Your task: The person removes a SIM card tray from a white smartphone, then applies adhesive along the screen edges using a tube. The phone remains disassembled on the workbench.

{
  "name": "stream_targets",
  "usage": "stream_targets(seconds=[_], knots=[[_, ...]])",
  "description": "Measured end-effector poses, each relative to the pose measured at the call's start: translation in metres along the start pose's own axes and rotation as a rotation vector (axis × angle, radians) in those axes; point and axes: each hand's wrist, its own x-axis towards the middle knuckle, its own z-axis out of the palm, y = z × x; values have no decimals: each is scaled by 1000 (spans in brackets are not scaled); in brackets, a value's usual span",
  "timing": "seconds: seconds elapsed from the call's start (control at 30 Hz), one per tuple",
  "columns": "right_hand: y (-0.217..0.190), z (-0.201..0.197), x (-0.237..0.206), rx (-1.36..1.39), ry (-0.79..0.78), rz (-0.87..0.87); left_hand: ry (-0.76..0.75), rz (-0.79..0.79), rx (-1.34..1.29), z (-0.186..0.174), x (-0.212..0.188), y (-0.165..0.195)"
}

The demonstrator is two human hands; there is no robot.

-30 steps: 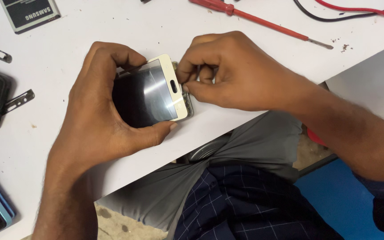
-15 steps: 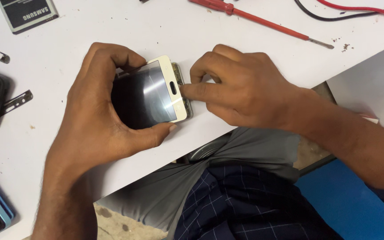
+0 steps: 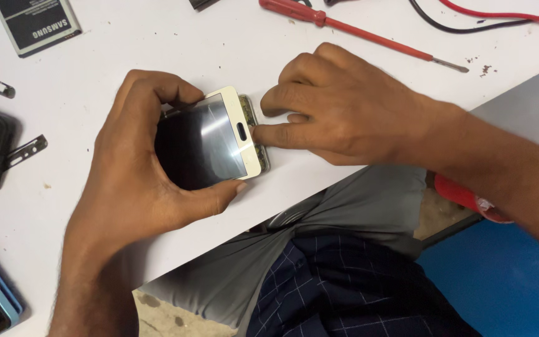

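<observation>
Smartphone (image 3: 210,145), white-framed with a dark glossy screen, is gripped near the table (image 3: 319,181) edge by the left hand (image 3: 135,181), whose fingers are curled around its top and bottom sides. Its exposed right end is pressed by the fingertips of the right hand (image 3: 344,106), which is half closed and holds nothing visible. Farther back, a red screwdriver (image 3: 350,28), a phone battery (image 3: 35,25) and red and black cables (image 3: 500,15) are laid on the white tabletop.
</observation>
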Motion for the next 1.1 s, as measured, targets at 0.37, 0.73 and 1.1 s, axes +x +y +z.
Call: stream_targets(seconds=[0.37,0.73,1.1], knots=[[21,-11,9,-93,-149,-127,-15,-41,-2,-1,3,3],[28,-20,15,-126,-195,-217,-12,-34,-4,0,3,4],[26,-21,12,-134,-169,-205,-14,-32,6,2,3,2]])
